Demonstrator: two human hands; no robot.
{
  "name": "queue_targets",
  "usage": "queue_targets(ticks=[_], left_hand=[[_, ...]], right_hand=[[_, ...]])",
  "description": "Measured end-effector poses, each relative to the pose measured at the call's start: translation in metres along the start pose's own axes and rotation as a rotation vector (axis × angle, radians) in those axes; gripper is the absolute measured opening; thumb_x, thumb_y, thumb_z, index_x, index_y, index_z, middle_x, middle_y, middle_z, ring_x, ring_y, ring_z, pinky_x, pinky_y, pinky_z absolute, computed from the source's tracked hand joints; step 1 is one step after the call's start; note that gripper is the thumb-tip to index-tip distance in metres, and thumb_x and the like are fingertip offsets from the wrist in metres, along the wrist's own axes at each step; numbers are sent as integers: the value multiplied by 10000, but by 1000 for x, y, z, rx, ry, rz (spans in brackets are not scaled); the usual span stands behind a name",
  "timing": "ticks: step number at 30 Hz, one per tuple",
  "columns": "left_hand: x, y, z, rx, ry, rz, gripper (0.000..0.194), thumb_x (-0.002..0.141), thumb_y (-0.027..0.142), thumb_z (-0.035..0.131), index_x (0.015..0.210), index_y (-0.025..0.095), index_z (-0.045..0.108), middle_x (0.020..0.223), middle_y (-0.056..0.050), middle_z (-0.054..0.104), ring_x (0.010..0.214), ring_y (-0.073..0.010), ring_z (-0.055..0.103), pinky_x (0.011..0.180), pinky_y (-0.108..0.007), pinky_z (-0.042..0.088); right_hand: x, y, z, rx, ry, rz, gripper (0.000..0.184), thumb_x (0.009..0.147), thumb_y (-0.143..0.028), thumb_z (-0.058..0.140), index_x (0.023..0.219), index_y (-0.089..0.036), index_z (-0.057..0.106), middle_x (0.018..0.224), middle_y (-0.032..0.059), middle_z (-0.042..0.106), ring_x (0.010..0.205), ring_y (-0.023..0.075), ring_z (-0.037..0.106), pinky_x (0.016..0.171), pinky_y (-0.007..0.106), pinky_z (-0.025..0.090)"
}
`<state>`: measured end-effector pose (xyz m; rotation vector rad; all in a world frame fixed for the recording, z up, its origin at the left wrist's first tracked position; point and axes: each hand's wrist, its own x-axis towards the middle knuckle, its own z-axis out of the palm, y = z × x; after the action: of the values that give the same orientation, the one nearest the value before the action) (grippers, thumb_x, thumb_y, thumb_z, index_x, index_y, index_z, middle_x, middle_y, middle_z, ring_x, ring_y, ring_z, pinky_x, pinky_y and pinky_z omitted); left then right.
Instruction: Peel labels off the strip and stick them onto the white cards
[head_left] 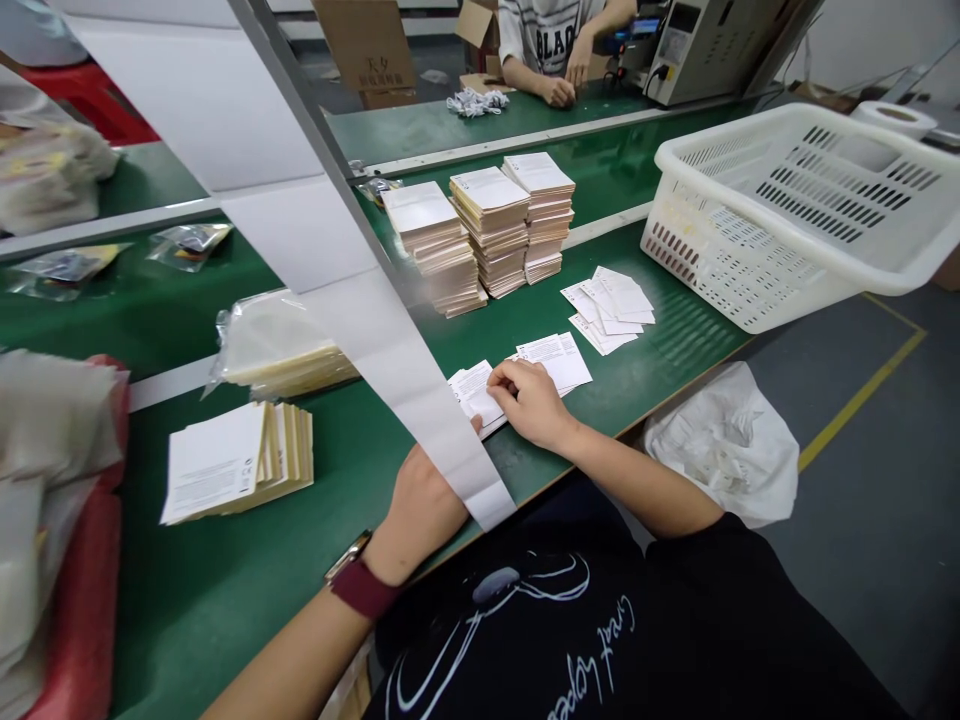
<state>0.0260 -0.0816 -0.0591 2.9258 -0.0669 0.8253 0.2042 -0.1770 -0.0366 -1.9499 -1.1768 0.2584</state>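
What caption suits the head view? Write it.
Right hand on printed white sheets at a green assembly bench, beside stacked booklets.

Your left hand [424, 510] sits just behind a white strip [420, 385], which cuts diagonally across your view and stands in the way of a straight reach toward the left side of the bench. A metal upright [300, 110] continues that line farther up. Your right hand [531, 403] has a lane of green bench mat [660, 350] to its right, ending at the white plastic basket [795, 215]. Ahead, the loose cards [607, 310] and tall card stacks [491, 225] narrow the way. On the left, you can pass over the mat up to the card bundle [240, 460], with the red bin [82, 590] beyond it.
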Motion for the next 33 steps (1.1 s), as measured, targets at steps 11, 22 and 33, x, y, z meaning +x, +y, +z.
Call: queue_targets(ticks=[11,22,33], left_hand=[[-3,0,6,3,-75,-64,402,937,212,497,1336,191,550,1232,-126,677,1144,-297,646,984,-504,538],[-2,0,3,-20,-107,-75,479,958,243,496,1435,207,468,1448,-147,512,1341,-337,488,1039,-533,472],[0,4,0,-15,-61,-84,454,947,257,487,1397,204,516,1365,-151,583,1210,-336,568,932,-489,506]], right_hand=[[1,-3,1,-560,63,54,142,927,-275,568,1004,-167,618,1016,148,677,927,280,564,769,398,318],[4,-5,-3,-274,-35,154,147,912,-293,608,820,-198,544,831,27,666,858,208,587,792,342,317],[3,22,-28,-325,148,211,186,946,-281,486,858,-192,624,864,66,684,891,227,590,796,351,375]])
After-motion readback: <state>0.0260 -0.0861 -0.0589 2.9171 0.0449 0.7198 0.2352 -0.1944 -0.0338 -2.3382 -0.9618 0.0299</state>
